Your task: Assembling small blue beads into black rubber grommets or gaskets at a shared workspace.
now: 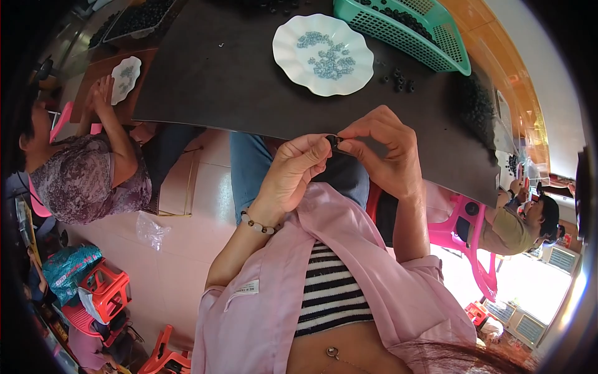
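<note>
Pinching with thumb and finger, our left hand and right hand hold a black part by the table edge; beyond, we see pale pieces on a plate, beside a green basket.

The left forearm slants toward one o'clock, the left hand curled in a pinch; the right forearm points to twelve, the right hand bent toward nine, likewise pinching.
</note>
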A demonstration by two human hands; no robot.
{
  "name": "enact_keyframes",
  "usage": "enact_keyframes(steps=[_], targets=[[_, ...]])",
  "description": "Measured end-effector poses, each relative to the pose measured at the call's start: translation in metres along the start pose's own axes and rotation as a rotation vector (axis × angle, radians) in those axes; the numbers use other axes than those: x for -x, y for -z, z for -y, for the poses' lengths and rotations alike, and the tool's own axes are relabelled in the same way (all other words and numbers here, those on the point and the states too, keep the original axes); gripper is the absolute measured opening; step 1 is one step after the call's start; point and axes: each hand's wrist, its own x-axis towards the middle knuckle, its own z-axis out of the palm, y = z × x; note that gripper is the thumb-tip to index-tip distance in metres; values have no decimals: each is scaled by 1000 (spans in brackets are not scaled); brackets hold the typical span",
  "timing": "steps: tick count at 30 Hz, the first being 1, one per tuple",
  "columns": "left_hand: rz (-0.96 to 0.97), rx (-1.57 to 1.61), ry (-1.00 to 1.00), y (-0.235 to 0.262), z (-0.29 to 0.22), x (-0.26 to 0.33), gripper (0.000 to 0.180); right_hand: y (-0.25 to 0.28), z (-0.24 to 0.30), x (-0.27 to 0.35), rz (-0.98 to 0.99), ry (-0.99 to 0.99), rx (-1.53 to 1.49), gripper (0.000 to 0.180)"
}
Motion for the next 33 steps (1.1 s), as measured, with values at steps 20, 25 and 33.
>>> enact_keyframes(steps=[20, 25, 33], targets=[[112, -414, -57, -10, -26, 30, 22, 4, 4, 3, 359, 202, -353, 33], [153, -433, -42, -24, -31, 48, 25, -2, 20, 24, 295, 39, -573, 31], [161, -550, -35, -33, -34, 75, 20, -2, 42, 39, 234, 140, -489, 31]])
